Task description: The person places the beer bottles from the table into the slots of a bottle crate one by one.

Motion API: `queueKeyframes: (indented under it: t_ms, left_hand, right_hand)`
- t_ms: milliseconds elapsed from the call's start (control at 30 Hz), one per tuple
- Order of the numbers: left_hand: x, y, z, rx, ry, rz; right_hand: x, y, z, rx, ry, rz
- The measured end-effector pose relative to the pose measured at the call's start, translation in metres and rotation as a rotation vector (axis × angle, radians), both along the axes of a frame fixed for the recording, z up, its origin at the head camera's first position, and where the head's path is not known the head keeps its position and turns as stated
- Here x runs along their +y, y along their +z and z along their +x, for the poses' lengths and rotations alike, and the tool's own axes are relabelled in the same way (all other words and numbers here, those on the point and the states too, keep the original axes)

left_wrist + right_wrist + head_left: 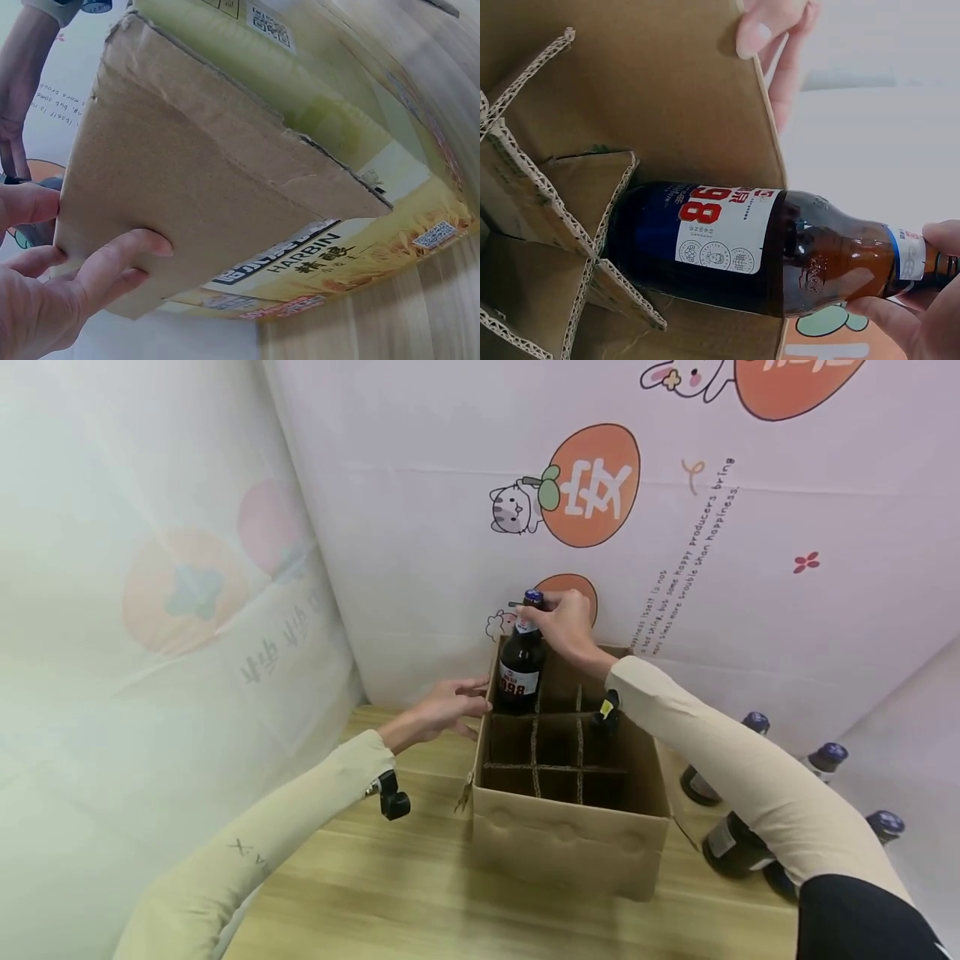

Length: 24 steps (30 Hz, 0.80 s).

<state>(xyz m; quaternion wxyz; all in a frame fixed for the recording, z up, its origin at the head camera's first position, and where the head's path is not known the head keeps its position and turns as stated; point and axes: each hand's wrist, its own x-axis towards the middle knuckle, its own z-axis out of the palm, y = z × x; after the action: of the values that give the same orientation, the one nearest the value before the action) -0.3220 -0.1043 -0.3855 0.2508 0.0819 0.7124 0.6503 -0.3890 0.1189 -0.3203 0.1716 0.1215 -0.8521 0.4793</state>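
My right hand (566,620) pinches a brown beer bottle (521,664) by its neck, below the blue cap. The bottle stands nearly upright, its lower part inside the far left compartment of an open cardboard box (570,827). In the right wrist view, the white and blue label (724,232) shows a red 98, and the base is down among the cardboard dividers (592,255). My left hand (450,706) holds the box's left wall near its top edge. In the left wrist view, its fingers (124,262) press on the brown flap (195,150) folded down outside.
Several more capped bottles (731,843) stand on the wooden table (360,893) right of the box, partly behind my right sleeve (735,743). A white printed sheet (420,527) hangs close behind the box, and another white surface rises at left.
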Motion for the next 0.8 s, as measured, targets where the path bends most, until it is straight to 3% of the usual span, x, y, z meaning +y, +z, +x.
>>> queueKeyframes:
  t_ms: [100, 333, 633, 800]
  left_hand:
    - [0.001, -0.001, -0.001, 0.008, -0.003, -0.003]
    - [0.001, -0.002, -0.004, 0.026, -0.002, -0.011]
    - [0.003, -0.004, -0.005, 0.022, 0.0, -0.011]
    - [0.001, -0.006, -0.004, 0.027, 0.003, -0.014]
  right_hand:
    - [0.002, 0.0, -0.005, -0.041, -0.041, -0.015]
    - [0.009, -0.004, -0.012, -0.24, -0.074, -0.131]
    - [0.001, -0.038, -0.016, -0.233, -0.031, 0.175]
    - [-0.001, -0.058, -0.017, -0.256, 0.016, 0.246]
